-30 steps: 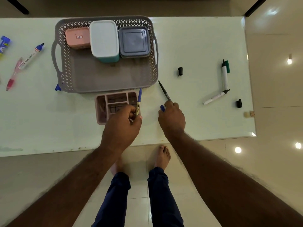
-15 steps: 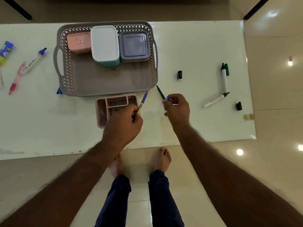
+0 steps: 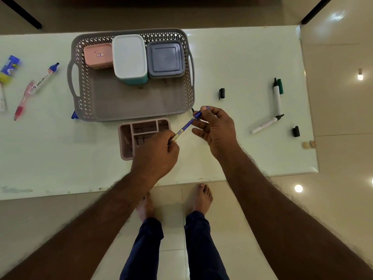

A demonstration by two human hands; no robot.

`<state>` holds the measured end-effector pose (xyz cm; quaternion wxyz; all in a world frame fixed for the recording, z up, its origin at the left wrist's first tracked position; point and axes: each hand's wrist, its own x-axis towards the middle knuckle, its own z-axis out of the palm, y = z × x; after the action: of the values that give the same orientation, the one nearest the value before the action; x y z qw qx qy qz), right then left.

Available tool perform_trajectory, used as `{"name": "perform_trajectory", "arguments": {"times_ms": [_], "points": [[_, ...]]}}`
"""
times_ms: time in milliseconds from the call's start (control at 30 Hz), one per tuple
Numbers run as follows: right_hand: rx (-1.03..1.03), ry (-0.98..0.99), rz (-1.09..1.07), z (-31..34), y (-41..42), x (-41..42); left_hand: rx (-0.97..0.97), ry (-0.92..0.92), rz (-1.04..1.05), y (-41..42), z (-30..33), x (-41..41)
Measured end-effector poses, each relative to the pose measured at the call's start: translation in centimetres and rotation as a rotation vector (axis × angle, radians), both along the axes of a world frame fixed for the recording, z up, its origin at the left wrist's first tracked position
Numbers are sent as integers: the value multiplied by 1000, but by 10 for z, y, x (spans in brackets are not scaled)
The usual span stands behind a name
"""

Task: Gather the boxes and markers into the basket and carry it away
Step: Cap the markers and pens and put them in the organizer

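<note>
- Just in front of the grey basket (image 3: 133, 102), near its right front corner, both hands meet over the table (image 3: 242, 57): the left hand (image 3: 155, 156) grips the barrel of a blue marker (image 3: 186, 126), and the right hand (image 3: 217, 130) pinches a blue cap (image 3: 198, 113) at the marker's far tip.
- Both hands are therefore occupied, fingers curled on marker and cap; neither is spread wide.
- The step in hand looks like capping the marker. To do it well, line the cap up with the barrel's axis, hold the barrel firmly with the left hand and push straight until it seats; a skewed push could leave ink on the fingers.
- A thin black pen tip shows just beyond the right hand, beside the basket's corner; whether the right hand also holds that pen I cannot tell.
- Inside the basket, along its far wall, sit a pink box (image 3: 98, 55), a white box (image 3: 130, 58) and a grey box (image 3: 165, 58), side by side.
- A pink compartment tray (image 3: 129, 138) lies outside, just in front of the basket, partly under the left hand.
- Right of the basket, well apart: a loose black cap (image 3: 221, 93), a green marker (image 3: 277, 96), another white marker (image 3: 266, 124) and a second black cap (image 3: 295, 131).
- Left of the basket lie a blue-capped marker (image 3: 45, 76) and a pink pen (image 3: 23, 102), so much gathering remains.
</note>
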<state>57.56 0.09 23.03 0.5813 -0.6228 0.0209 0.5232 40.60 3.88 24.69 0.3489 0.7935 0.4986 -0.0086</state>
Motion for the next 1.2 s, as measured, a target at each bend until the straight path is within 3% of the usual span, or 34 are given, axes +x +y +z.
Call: {"name": "perform_trajectory", "arguments": {"times_ms": [633,867,1000,1200], "points": [[-28,-63,131,3,-2,-24,71,-22,58,-5,-2,12],[-31,-213,152,15,6,-37,19,-83,172,-3,8,13],[71,-331,246,34,17,-43,-71,-161,173,11,19,0],[244,-583,433,57,40,-57,29,-243,209,37,34,-37]]}}
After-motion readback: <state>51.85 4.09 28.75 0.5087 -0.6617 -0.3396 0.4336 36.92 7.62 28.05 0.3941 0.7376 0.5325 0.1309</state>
